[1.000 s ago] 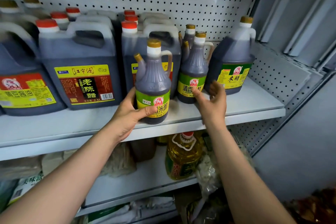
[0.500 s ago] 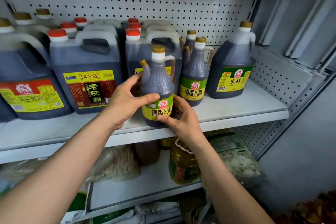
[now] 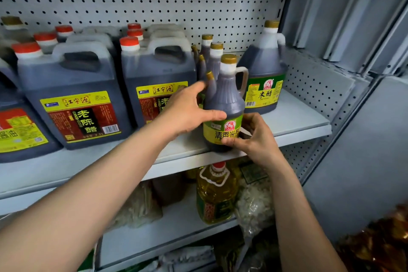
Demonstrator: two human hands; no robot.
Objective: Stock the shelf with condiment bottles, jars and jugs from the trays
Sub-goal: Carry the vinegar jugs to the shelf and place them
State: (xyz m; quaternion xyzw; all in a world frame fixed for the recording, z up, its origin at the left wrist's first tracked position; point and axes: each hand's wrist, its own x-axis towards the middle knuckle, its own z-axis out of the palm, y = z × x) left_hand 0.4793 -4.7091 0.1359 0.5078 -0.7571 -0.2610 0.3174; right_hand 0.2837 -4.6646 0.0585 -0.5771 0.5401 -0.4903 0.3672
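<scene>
Both hands on one dark vinegar bottle with a gold cap, side handle and green-yellow label, standing upright at the very front lip of the shelf — base close to the edge. Left hand wrapped round the bottle's left shoulder, thumb across the front above the label; a firm grip on the bottle. Right hand pinching the lower right of the label, fingers curled against it. Directly behind, touching or nearly so, a tight column of matching small bottles. To the left, just beside, a red-capped jug and further left another. To the right, a taller gold-capped jug, set further back — bare shelf in front of it and out to the right edge by the perforated side panel. Below, a yellow oil bottle on the lower shelf.
</scene>
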